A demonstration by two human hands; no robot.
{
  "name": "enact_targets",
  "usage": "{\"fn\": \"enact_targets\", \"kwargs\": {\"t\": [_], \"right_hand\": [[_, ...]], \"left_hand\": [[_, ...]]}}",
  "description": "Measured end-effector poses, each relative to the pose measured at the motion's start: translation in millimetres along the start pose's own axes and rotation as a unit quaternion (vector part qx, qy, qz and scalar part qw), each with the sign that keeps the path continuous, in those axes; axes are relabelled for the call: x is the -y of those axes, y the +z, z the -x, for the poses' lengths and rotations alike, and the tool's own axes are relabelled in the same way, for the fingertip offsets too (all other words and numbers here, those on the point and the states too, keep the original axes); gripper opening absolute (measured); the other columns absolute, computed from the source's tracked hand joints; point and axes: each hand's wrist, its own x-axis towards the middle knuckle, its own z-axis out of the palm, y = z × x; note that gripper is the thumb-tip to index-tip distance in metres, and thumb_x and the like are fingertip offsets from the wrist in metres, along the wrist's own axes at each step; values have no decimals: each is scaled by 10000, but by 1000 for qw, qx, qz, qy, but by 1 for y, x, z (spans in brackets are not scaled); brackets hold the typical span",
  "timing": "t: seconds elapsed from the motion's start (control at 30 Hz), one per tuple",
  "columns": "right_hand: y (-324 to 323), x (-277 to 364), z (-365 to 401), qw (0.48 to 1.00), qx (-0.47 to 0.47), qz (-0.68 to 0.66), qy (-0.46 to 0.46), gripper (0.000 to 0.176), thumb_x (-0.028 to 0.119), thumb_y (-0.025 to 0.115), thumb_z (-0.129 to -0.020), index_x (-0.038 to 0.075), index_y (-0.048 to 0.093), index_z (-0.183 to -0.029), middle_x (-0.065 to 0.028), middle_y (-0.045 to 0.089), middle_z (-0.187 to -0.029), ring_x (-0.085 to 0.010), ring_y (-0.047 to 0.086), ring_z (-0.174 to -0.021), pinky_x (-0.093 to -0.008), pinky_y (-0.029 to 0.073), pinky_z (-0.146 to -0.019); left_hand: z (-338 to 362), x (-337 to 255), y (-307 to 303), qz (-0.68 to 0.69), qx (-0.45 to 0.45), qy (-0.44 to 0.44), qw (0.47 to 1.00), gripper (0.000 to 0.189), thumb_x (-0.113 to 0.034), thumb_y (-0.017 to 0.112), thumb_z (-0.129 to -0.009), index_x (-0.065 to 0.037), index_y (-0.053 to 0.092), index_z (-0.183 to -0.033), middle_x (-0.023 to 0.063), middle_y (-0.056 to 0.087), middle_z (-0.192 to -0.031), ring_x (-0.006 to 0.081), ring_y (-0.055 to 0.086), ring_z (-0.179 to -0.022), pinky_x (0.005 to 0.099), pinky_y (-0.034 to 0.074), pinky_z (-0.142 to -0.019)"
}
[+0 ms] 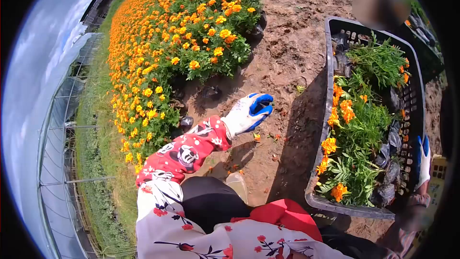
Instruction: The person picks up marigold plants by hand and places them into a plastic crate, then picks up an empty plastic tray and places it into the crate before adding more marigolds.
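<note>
My left hand [248,114], in a white glove with blue-coated fingers, hangs over the bare soil between the flower bed and the crate. Its fingers are curved but apart, with nothing between them. A red patterned sleeve covers that forearm. At the far right, my right hand [423,160], in a similar glove, lies along the outer side of the black plastic crate [350,207], fingers stretched upward; the view edge partly cuts detail there. Inside the crate, marigold plants [364,129] with orange blooms lie on their sides, their root ends in black bags [385,189].
Dense rows of orange marigolds [191,29] fill the upper left, some in black pots [186,122]. Fallen petals dot the soil [292,43]. Another person with a blurred head [382,5] is beyond the crate, near a second dark crate [424,50]. A greenhouse [52,129] stands left.
</note>
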Motion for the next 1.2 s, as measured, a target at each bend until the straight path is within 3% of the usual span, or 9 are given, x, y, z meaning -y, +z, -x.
{"fn": "enact_targets", "kwargs": {"t": [0.03, 0.1, 0.2, 0.4, 0.63, 0.83, 0.97, 1.1, 1.2], "right_hand": [[3, 5, 3, 1000, 3, -11, 9, 581, 323, 503, -930, -13, 318, -1366, -92, 482, -1241, -165, 475, -1092, -292, 381, -924], [-25, -28, -17, 996, -19, -82, 19, 450, 246, 473, -951, 43, 393, -1344, -78, 472, -1268, -163, 486, -1072, -285, 399, -912], [-60, -59, -27, 992, -12, 97, -73, 489, 252, 462, -953, 5, 349, -1359, -80, 431, -1331, -159, 462, -1133, -291, 372, -960], [-82, -57, -40, 968, -40, 233, -80, 415, 165, 427, -951, 0, 403, -1331, -114, 415, -1356, -179, 423, -1196, -286, 318, -1009], [-64, -27, -29, 977, -60, 206, -8, 396, 173, 445, -943, -21, 462, -1287, -134, 436, -1352, -204, 419, -1221, -296, 290, -1030], [-73, -40, -31, 987, -78, 138, 9, 437, 204, 492, -939, -18, 432, -1311, -90, 484, -1305, -156, 467, -1151, -278, 333, -986], [-79, -37, -30, 910, -126, 366, -152, 461, 161, 485, -936, 6, 376, -1357, -97, 387, -1396, -163, 386, -1252, -305, 276, -1055], [51, 56, -13, 938, -185, 157, -250, 476, 111, 482, -930, 20, 342, -1375, -122, 384, -1390, -203, 376, -1265, -336, 288, -1060], [198, 154, 22, 945, -5, 155, -287, 412, 52, 483, -904, 2, 424, -1308, -125, 475, -1283, -203, 478, -1154, -333, 371, -981]], "left_hand": [[38, 13, -10, 49, 16, -185, 981, 275, -200, 615, -867, -51, 588, -1097, 26, 609, -867, 94, 552, -743, 260, 472, -683], [103, 119, -17, 56, -106, -227, 966, 209, -160, 596, -863, -24, 593, -1022, 43, 623, -823, 118, 580, -705, 254, 466, -641], [177, 209, -32, 286, -405, -301, 815, 164, -175, 604, -866, -49, 586, -969, 25, 572, -712, 89, 508, -560, 240, 427, -480], [194, 332, -110, -335, -535, -276, 725, 407, -382, 694, -768, -15, 577, -898, 33, 556, -669, 196, 505, -562, 340, 432, -556], [161, 353, -135, -330, -219, -399, 827, 412, -395, 641, -770, -43, 581, -976, 56, 587, -844, 256, 531, -754, 382, 432, -720], [178, 356, -127, -278, -143, -400, 862, 397, -351, 633, -759, -57, 572, -1019, 72, 569, -932, 276, 516, -835, 401, 415, -770], [159, 336, -128, -204, -134, -342, 907, 396, -323, 628, -752, -66, 567, -1048, 83, 557, -991, 290, 506, -889, 414, 404, -804], [127, 286, -105, -115, -112, -251, 954, 402, -294, 623, -745, -75, 561, -1076, 94, 545, -1049, 304, 496, -943, 427, 393, -837], [114, 255, -90, -59, -101, -170, 978, 411, -272, 619, -739, -82, 557, -1098, 102, 536, -1093, 314, 488, -984, 436, 385, -863]]}}
